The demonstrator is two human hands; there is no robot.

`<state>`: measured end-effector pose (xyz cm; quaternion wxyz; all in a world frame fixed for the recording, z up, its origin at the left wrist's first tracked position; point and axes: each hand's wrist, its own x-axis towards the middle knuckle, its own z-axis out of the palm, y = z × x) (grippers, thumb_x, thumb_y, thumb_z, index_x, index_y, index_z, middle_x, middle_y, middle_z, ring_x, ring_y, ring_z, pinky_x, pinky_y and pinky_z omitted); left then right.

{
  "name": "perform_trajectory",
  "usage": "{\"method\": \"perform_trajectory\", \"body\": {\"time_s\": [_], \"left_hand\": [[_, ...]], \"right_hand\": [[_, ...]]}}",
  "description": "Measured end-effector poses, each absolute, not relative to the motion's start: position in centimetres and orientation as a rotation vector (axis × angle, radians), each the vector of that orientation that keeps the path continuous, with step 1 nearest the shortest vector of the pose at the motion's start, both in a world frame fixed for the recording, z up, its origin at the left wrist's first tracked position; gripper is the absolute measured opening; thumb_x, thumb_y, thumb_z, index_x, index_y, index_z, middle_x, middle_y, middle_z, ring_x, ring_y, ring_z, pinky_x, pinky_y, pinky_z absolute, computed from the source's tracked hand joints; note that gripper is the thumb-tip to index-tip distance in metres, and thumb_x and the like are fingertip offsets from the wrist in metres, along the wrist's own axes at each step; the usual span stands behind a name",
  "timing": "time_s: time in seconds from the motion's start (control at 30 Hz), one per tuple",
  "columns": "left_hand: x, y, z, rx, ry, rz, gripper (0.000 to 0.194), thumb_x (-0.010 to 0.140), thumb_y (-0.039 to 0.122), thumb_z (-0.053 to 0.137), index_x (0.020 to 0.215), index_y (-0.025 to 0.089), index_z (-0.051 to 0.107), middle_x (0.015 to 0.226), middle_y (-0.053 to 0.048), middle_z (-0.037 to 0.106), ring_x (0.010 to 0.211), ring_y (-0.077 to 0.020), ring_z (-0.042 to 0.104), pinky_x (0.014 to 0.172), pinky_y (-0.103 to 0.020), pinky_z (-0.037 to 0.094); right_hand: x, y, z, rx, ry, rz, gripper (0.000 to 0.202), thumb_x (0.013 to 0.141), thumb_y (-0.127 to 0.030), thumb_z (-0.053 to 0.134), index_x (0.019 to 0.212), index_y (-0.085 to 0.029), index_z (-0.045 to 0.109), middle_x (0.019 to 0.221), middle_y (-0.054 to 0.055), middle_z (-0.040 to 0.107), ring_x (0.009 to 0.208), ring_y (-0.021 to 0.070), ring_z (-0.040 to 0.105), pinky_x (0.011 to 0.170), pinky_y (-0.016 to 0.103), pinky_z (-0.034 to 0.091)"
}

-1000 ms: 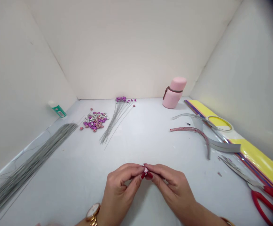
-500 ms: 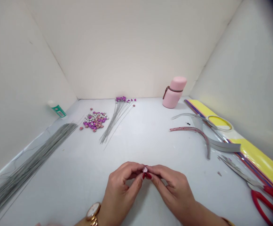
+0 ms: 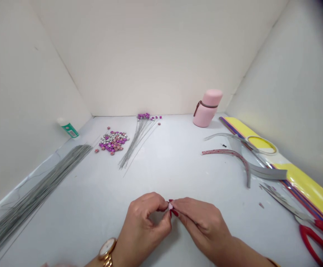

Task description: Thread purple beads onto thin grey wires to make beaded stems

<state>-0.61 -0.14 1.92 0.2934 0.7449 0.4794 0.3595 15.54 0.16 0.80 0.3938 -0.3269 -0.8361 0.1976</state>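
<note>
At the near middle of the table, my left hand (image 3: 148, 221) and my right hand (image 3: 205, 222) meet at the fingertips. Pinched between them is a small pale pink paper star (image 3: 170, 206); the fingers hide much of it. Both hands are closed on it, held a little above the white surface. Beyond them, to the left, lies a pile of small folded paper stars (image 3: 113, 141) in purple, silver and pink. Next to the pile, a fan of thin wires (image 3: 135, 142) has purple stars (image 3: 144, 116) at the far ends.
Along the left runs a long bundle of grey wires (image 3: 47, 181), near a glue bottle (image 3: 70, 129). A pink flask (image 3: 207, 108) stands at the back right. Curled paper strips (image 3: 243, 163), a tape roll (image 3: 261, 144), yellow paper sheets (image 3: 308, 185) and red-handled scissors (image 3: 307, 237) lie at right.
The pinched star has dropped slightly toward me. My right fingers have straightened and lie closer together, and my left fingertips have shifted around the star.
</note>
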Motion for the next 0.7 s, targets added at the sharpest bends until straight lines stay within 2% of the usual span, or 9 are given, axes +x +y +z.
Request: {"method": "perform_trajectory", "body": {"time_s": [0.13, 0.37, 0.57, 0.7], "left_hand": [[-0.51, -0.18, 1.62, 1.934, 1.293, 0.960, 0.012, 0.069, 0.007, 0.050, 0.064, 0.016, 0.054, 0.062, 0.000, 0.059, 0.059, -0.0120, 0.054, 0.059, -0.023, 0.044], [-0.88, 0.08, 1.78, 1.815, 1.220, 0.949, 0.014, 0.073, 0.007, 0.048, 0.074, 0.017, 0.058, 0.072, -0.002, 0.061, 0.068, -0.0125, 0.057, 0.065, -0.023, 0.046], [-0.94, -0.04, 1.75, 1.830, 1.191, 0.977, 0.015, 0.076, 0.012, 0.050, 0.083, 0.019, 0.061, 0.078, -0.002, 0.064, 0.073, -0.0125, 0.059, 0.068, -0.023, 0.047], [-0.82, -0.26, 1.64, 1.772, 1.232, 0.973, 0.017, 0.078, 0.014, 0.049, 0.085, 0.021, 0.063, 0.078, -0.001, 0.066, 0.069, -0.0121, 0.060, 0.063, -0.021, 0.049]], "right_hand": [[15.44, 0.01, 0.40, -0.837, -2.121, 0.298, 0.027, 0.076, -0.002, 0.044, 0.096, -0.012, 0.058, 0.085, 0.010, 0.067, 0.080, 0.0171, 0.062, 0.072, 0.026, 0.051], [15.65, 0.29, 0.50, -0.948, -2.021, 0.680, 0.031, 0.082, -0.010, 0.042, 0.108, -0.022, 0.053, 0.088, 0.003, 0.065, 0.078, 0.0133, 0.061, 0.068, 0.023, 0.051], [15.69, 0.41, 0.67, -0.963, -1.986, 0.679, 0.028, 0.082, -0.011, 0.044, 0.102, -0.023, 0.058, 0.082, 0.002, 0.066, 0.074, 0.0131, 0.062, 0.065, 0.023, 0.051], [15.72, 0.40, 0.66, -1.022, -1.980, 0.616, 0.023, 0.082, -0.014, 0.044, 0.097, -0.022, 0.060, 0.079, 0.002, 0.067, 0.071, 0.0133, 0.063, 0.063, 0.022, 0.051]]}}
